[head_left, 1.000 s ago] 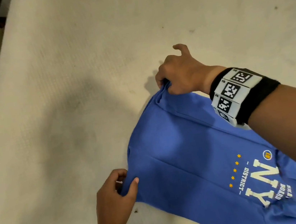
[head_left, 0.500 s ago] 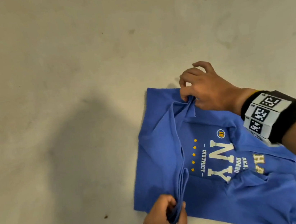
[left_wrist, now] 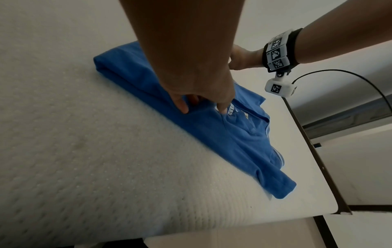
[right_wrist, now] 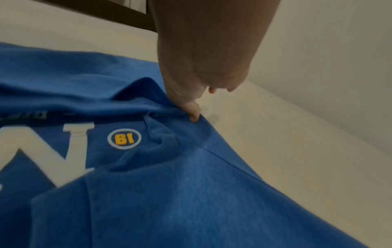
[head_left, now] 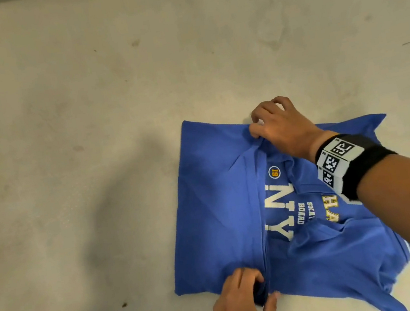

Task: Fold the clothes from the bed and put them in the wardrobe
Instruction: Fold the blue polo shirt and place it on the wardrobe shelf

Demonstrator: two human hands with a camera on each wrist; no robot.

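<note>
**Operator:** While I've got both ends of this fold pinched, talk me through what could spoil it. My left hand (head_left: 243, 299) has thumb and fingers curled round the near end of the folded edge of the blue T-shirt (head_left: 218, 205), and my right hand (head_left: 278, 130) is pinching the far end of that same edge.

**Spotter:** I see it. The shirt lies flat on the mattress (head_left: 64, 121), close to the near edge, with the plain half laid over part of the white lettering (head_left: 279, 213). The biggest risk, I'd say, is uneven release: if one hand lets go first, the flap may skew and the fold line will run crooked.

**Operator:** The cloth looks bunched under my right thumb in the wrist view, near the round badge (right_wrist: 124, 138).

**Spotter:** Yes, that pucker could get pressed into a crease if you lay the flap down over it. Also, the sleeve (head_left: 361, 124) sticks out past your right wrist, and the hem corner (left_wrist: 282, 188) trails toward the mattress edge; either could drag loose and undo the stack once you lift it for the wardrobe, which I can't see from here.
</note>
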